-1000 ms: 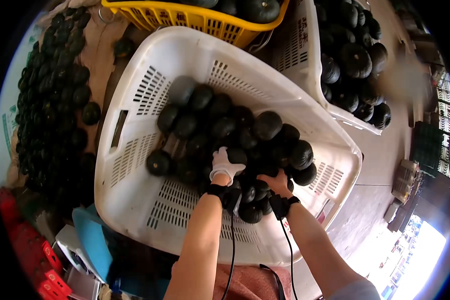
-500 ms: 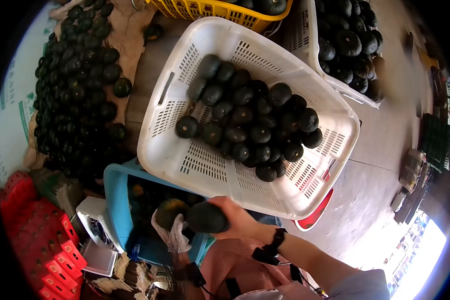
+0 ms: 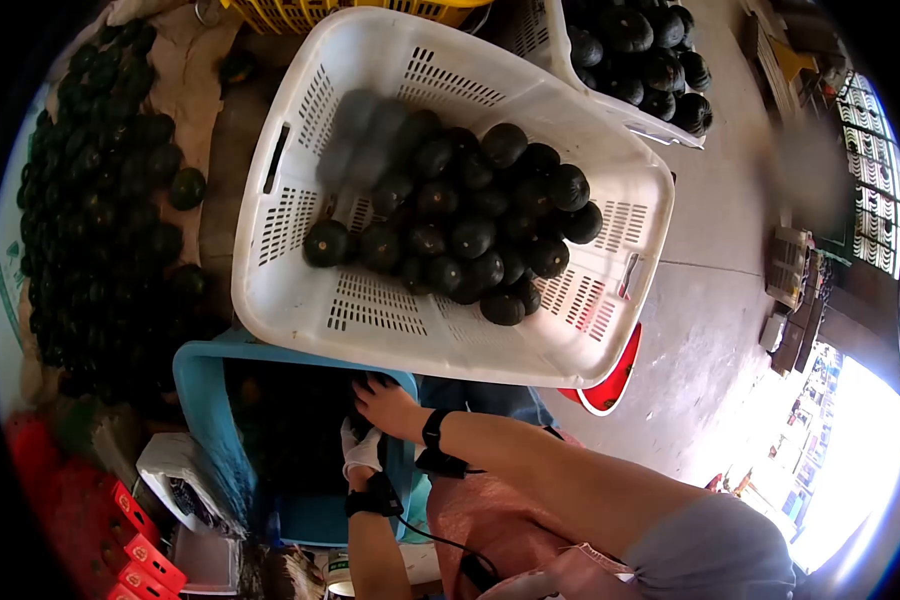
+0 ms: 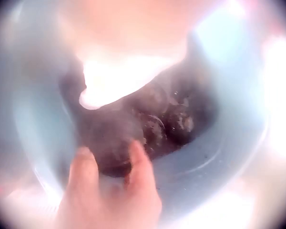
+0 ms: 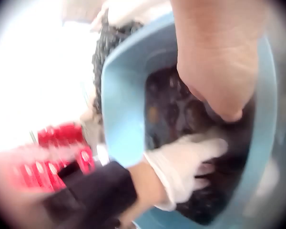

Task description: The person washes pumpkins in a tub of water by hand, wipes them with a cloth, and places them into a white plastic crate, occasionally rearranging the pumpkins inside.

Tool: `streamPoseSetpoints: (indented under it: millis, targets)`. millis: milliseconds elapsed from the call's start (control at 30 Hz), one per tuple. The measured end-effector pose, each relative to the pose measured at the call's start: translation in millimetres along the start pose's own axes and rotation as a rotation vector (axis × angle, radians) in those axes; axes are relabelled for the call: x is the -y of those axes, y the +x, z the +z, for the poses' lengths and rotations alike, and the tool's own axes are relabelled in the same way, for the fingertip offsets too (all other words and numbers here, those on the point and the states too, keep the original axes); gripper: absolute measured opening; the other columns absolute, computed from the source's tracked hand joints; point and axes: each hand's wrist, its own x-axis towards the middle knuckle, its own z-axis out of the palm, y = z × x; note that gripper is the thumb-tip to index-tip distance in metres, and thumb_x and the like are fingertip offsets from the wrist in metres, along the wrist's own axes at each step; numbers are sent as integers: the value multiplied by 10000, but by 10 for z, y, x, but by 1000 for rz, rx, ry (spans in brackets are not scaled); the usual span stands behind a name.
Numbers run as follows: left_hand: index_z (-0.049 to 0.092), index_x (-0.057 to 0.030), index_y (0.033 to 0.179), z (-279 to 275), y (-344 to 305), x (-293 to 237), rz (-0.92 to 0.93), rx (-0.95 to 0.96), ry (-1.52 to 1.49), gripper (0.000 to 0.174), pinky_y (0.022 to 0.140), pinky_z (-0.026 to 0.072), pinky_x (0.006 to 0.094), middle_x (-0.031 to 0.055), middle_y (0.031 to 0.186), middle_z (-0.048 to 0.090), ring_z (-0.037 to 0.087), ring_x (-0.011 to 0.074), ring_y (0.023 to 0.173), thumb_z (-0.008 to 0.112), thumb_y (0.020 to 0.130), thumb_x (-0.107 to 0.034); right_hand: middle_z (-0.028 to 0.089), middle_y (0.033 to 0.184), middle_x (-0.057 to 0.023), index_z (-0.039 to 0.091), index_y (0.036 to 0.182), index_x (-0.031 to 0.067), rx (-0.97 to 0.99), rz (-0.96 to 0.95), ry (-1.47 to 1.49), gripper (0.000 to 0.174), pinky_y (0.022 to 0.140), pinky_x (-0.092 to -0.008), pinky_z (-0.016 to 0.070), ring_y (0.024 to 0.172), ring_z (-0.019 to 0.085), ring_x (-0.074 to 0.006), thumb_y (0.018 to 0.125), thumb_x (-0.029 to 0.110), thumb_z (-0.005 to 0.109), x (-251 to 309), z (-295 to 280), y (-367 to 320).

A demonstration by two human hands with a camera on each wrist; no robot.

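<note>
Both hands reach down into a blue bin [image 3: 195,375] of dark pumpkins [image 5: 174,112]. My bare right hand [image 3: 388,408] is inside the bin's right side; in the left wrist view its thumb and finger grip a dark, blurred pumpkin [image 4: 109,131]. Close beside it is my left hand [image 5: 183,162] in a white glove, fingers stretched out over the pumpkins. Its palm side is hidden. Beyond the bin, a large white crate [image 3: 370,345] holds a heap of small dark green pumpkins [image 3: 470,237].
A big pile of pumpkins [image 3: 100,240] lies on brown sheeting at the left. Another white crate [image 3: 540,45] with pumpkins stands at the back right, a yellow crate [image 3: 310,12] behind. Red boxes [image 3: 135,560] and a white container [image 3: 185,470] are at the lower left.
Both hands left the white crate's heap with a pumpkin each, swung left over the blue bin, then went down into it. The head view has shifted.
</note>
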Motion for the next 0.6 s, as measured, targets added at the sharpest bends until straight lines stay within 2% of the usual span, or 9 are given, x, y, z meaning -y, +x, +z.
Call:
streamPoseSetpoints:
  millis: [67, 100, 167, 200, 233, 300, 400, 467, 600]
  targets:
    - [355, -55, 1423, 16, -195, -158, 8, -34, 101, 692, 944, 450, 310, 142, 1315, 502, 524, 247, 1130, 685, 822, 38, 598, 1242, -151, 575, 1268, 80, 589, -64, 767, 487, 909, -386, 486, 1146, 568, -281, 828, 269, 659, -255, -440, 28]
    - [385, -40, 1400, 102, -326, -306, 128, -109, 21, 636, 929, 452, 302, 133, 1292, 514, 527, 225, 1110, 672, 837, 27, 660, 1141, -148, 585, 1275, 74, 556, 9, 1226, 519, 888, -338, 505, 1002, 648, -234, 851, 359, 680, -448, -795, -68]
    - [484, -22, 1302, 434, -705, -719, 429, -238, 26, 465, 883, 451, 267, 89, 1134, 578, 537, 151, 1017, 648, 867, -3, 686, 1086, -86, 595, 1280, 121, 472, 250, 1612, 459, 820, -313, 528, 919, 663, -150, 880, 326, 690, -1039, -1314, -295]
    - [543, -28, 1213, 535, -795, -862, 474, -209, -100, 357, 848, 455, 244, 51, 1001, 595, 543, 119, 947, 657, 874, -39, 695, 1012, -66, 627, 1221, 110, 253, 374, 1302, 389, 814, -302, 530, 880, 659, -135, 875, 270, 704, -1465, -1369, -392]
    - [557, -33, 1180, 686, -878, -1001, 522, -228, -82, 334, 799, 453, 234, 44, 977, 597, 545, 114, 885, 672, 870, -82, 686, 924, -79, 621, 1174, 49, -29, 488, 1113, 478, 756, -325, 534, 853, 653, -176, 790, 290, 773, -1959, -1420, -485]
    - [578, -44, 1139, 1063, -1084, -1303, 621, -184, -62, 302, 749, 456, 233, 40, 939, 604, 549, 119, 794, 677, 872, -144, 649, 1012, -154, 586, 1190, 50, -538, 824, 662, 669, 826, -373, 522, 941, 633, -259, 653, 337, 862, -2971, -1229, -690]
    - [558, -42, 1198, 1712, -1251, -1657, 558, 37, -30, 351, 849, 468, 273, 71, 1024, 601, 577, 156, 940, 669, 872, -110, 402, 1349, -279, 310, 1409, 64, -390, 1174, 216, 1123, 982, -522, 415, 1194, 440, -487, 544, 490, 886, -4202, -1044, -954]
    - [520, -23, 1274, 2139, -1209, -1819, 407, 198, -7, 442, 937, 456, 348, 142, 1135, 582, 570, 204, 1036, 685, 882, -145, 383, 1345, -287, 276, 1433, 116, -299, 1123, 259, 1124, 995, -531, 402, 1184, 432, -496, 555, 480, 876, -4650, -693, -1107]
    - [468, -13, 1334, 2881, -773, -1665, 331, 436, 41, 553, 1004, 420, 397, 202, 1226, 543, 531, 253, 1140, 707, 874, -207, 416, 1308, -266, 308, 1432, 164, -289, 1147, 126, 1054, 1010, -520, 393, 1180, 428, -490, 568, 417, 858, -4643, -463, -1101]
